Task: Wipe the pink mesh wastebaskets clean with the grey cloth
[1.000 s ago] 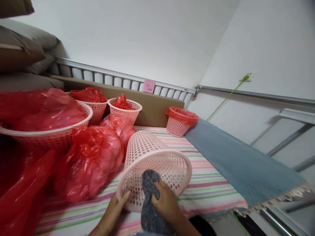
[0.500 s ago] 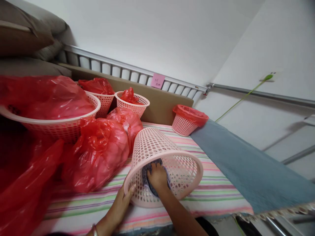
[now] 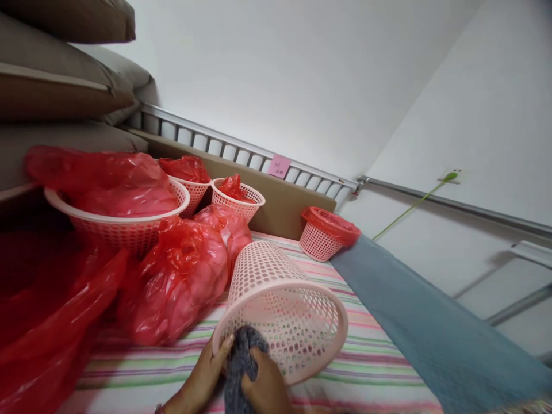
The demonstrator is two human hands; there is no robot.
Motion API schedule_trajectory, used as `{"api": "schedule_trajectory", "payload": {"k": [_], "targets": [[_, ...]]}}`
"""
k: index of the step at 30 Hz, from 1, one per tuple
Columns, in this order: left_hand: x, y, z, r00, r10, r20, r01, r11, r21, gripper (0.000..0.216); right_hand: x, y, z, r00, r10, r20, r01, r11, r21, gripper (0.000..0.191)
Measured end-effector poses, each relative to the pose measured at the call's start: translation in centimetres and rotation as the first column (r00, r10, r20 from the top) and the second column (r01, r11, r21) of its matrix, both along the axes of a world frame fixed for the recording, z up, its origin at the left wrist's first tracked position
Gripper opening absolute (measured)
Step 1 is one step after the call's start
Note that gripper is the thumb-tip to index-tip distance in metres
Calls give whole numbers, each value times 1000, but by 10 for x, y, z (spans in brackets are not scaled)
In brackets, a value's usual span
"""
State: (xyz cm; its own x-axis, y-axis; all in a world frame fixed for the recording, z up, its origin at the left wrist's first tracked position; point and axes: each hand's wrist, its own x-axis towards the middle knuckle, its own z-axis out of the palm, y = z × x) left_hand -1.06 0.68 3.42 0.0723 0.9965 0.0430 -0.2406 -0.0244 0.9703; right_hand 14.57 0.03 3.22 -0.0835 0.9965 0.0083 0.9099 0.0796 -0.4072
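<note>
A pale pink plastic basket [image 3: 263, 270] with a pattern of holes lies on its side, its mouth facing me, on a striped cloth [image 3: 371, 368]. My left hand [image 3: 207, 368] grips the left edge of its rim, thumb on the front. At the lower left of the mouth, my right hand [image 3: 265, 376] is closed around a bunched dark grey cloth [image 3: 241, 362]. Part of that cloth hangs down below the rim. Left of the basket sit knotted red plastic bags [image 3: 185, 276] with pink contents.
Several more pink baskets stand behind, among them a large one [image 3: 116, 224] holding red plastic and one with a red liner [image 3: 321, 238] near the bed rail [image 3: 241, 152]. Grey-brown cushions [image 3: 56, 86] are stacked at left. A blue-grey sheet [image 3: 397, 322] covers the right side.
My right hand has drawn the grey cloth from deep inside the basket to the rim's lower left, beside my left hand. The camera view has tilted upward slightly.
</note>
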Motion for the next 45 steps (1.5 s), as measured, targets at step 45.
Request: {"api": "schedule_trajectory", "payload": {"k": [45], "targets": [[14, -1, -12, 980, -93, 174, 113, 988, -110, 60, 28, 23, 44, 957, -100, -271, 101, 995, -12, 41]]}}
